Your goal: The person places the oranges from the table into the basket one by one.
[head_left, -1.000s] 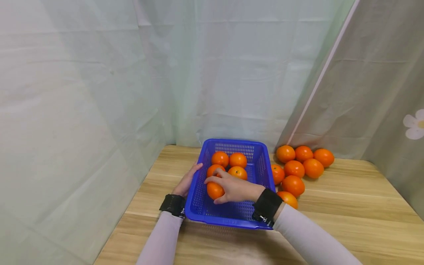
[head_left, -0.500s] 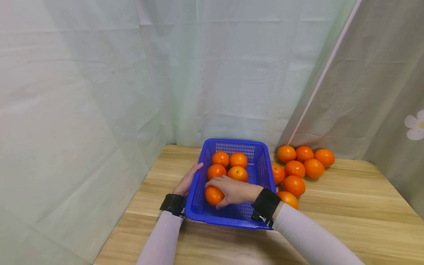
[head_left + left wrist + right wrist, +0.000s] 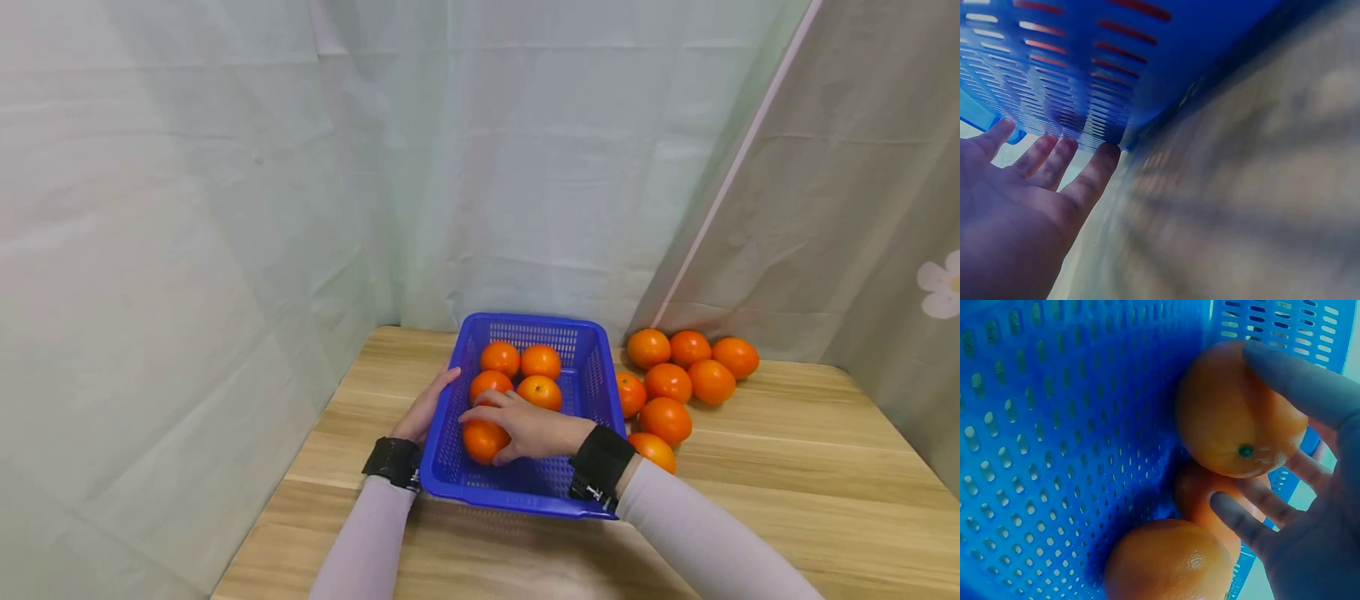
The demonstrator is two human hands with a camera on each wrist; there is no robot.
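1. Sleeves, two and pale, reach across the near part of the bench, each ending at a black wrist band.
2. One blue basket sits on the bench. Its near rim carries faint raised marks, too small to read; its walls are slotted.
3. Of the two hands, the right hand is inside the basket, thumb and fingers spread wide and curved loosely about one orange. How firmly they touch it I cannot tell.
4. That orange lies at the near left of the basket, beside the left wall; the right wrist view shows its green stem spot.
5. The left hand is outside the left wall, fingers extended along it and holding no fruit.
6. Beyond the right hand lie four other oranges, making five in the basket.
7. Light wood grain covers the bench. Eight loose oranges are grouped right of the basket.
8. Pale curtains hang behind; at far right, one white flower shows on greyer cloth.
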